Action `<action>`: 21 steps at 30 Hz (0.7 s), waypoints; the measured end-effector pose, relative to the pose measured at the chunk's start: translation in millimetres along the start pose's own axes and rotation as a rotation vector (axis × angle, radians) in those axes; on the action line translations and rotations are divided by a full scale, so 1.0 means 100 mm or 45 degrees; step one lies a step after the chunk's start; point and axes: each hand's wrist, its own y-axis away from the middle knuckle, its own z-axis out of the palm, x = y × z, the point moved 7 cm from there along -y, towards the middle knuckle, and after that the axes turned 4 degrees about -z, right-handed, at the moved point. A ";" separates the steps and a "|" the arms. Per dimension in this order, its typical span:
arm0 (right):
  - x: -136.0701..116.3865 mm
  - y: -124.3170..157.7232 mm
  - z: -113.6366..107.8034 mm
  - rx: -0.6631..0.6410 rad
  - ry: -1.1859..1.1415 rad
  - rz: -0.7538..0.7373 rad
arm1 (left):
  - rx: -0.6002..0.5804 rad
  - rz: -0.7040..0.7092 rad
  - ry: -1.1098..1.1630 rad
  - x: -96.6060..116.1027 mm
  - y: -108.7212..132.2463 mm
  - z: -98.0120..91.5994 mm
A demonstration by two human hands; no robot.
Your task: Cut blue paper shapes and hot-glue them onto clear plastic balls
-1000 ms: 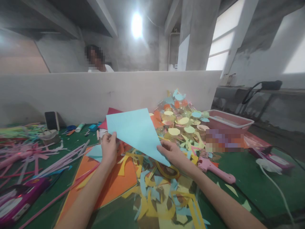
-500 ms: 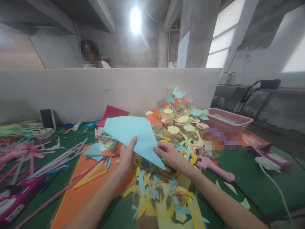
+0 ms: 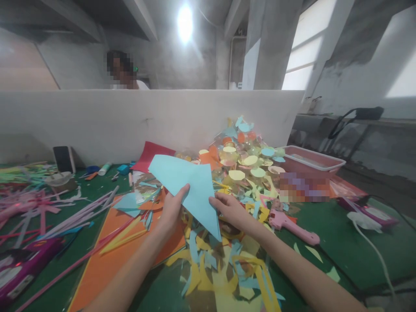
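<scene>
A: What have the hands got?

B: A light blue sheet [image 3: 191, 186], held up just above the counter [image 3: 331, 242], in the middle of the scene. The left hand [image 3: 172, 210] pinches its near left edge, thumb on top and the other fingers [image 3: 177, 203] hidden under the paper. The right hand [image 3: 229, 208] grips the right edge, fingers closed on it.

A: How does the paper hang?

B: Tilted, with one long corner pointing down and near, over a litter of yellow and blue scraps [image 3: 221, 268].

A: And around it?

B: An orange sheet [image 3: 110, 255] lies flat under the left forearm. A red sheet [image 3: 151, 154] sits just beyond the blue one. To the far right is a heap of paper circles [image 3: 247, 160], with a pink tray [image 3: 312, 161] beside it. A pink glue gun [image 3: 292, 227] lies near the right wrist. A white partition [image 3: 130, 121] closes the far side, and another person [image 3: 130, 84] shows above it.
</scene>
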 end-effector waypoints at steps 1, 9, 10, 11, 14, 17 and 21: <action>0.01 0.00 0.00 0.005 -0.017 0.000 | -0.026 -0.015 -0.016 -0.02 0.00 0.01; 0.07 -0.03 0.00 -0.012 -0.015 0.009 | -0.098 -0.030 -0.019 -0.01 0.03 0.08; 0.07 -0.02 0.00 -0.015 -0.008 0.015 | -0.109 -0.036 -0.012 -0.01 0.05 0.10; 0.06 -0.02 0.00 -0.013 -0.003 0.018 | -0.128 -0.048 -0.007 0.00 0.07 0.12; 0.01 -0.01 -0.01 0.016 0.002 0.015 | -0.224 -0.119 -0.029 -0.03 0.13 0.19; -0.01 -0.02 -0.04 0.075 -0.023 -0.018 | -0.342 -0.198 -0.100 -0.09 0.19 0.26; 0.02 -0.05 -0.12 0.195 -0.040 -0.051 | -0.518 -0.258 -0.214 -0.13 0.29 0.37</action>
